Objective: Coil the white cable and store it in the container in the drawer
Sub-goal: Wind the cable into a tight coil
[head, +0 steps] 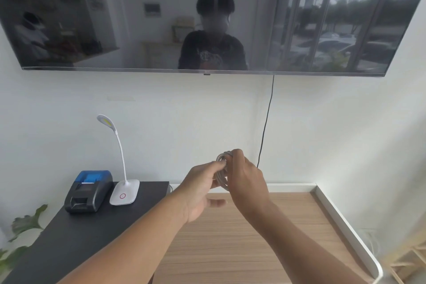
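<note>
Already coiled: cable (222,169) upright between hands, above wooden top (230,237). Right hand (247,182) gripping loops, left hand (200,189) pinching them. No drawer visible.

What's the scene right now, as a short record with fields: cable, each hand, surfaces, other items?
cable: white cable, wound into a coil, held in the air above the wooden top
left hand: left hand, fingers pinching the coil's left side
right hand: right hand, wrapped around the coil's right side
surfaces: wooden top with a white rim; black table to its left
on black table: printer, white lamp
wall: TV with a black cord hanging down
drawer, container: not in view
</note>
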`<move>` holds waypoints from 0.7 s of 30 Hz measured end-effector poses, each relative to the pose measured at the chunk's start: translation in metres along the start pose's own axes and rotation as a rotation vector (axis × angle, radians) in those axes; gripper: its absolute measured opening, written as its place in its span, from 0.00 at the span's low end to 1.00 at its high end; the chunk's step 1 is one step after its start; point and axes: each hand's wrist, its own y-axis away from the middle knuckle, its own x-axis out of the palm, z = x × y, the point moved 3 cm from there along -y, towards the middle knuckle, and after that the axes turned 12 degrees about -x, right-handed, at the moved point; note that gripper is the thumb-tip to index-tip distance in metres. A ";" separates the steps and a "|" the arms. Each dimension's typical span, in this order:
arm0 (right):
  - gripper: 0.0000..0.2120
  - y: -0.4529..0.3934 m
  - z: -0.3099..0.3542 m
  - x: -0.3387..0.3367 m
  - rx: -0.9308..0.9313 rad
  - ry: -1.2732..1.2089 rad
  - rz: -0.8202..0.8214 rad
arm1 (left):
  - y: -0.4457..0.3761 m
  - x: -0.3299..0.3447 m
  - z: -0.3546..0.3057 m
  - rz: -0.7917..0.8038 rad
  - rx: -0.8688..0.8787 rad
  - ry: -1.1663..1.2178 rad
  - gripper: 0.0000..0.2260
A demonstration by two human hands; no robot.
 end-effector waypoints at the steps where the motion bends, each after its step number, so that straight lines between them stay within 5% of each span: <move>1: 0.06 0.000 0.001 -0.001 -0.006 -0.004 0.002 | 0.001 0.001 0.000 0.007 0.001 -0.016 0.10; 10: 0.04 -0.003 -0.001 -0.005 -0.034 0.065 0.000 | 0.000 0.013 -0.004 0.035 -0.013 0.157 0.06; 14: 0.04 -0.003 -0.003 -0.006 -0.037 0.064 -0.017 | -0.004 0.013 -0.007 -0.003 -0.054 0.068 0.19; 19: 0.03 -0.005 -0.007 -0.006 -0.003 0.064 -0.013 | -0.007 0.011 -0.009 -0.076 0.002 0.021 0.13; 21: 0.06 -0.006 -0.008 -0.005 0.001 0.100 0.004 | -0.010 0.010 -0.009 -0.132 0.025 -0.012 0.20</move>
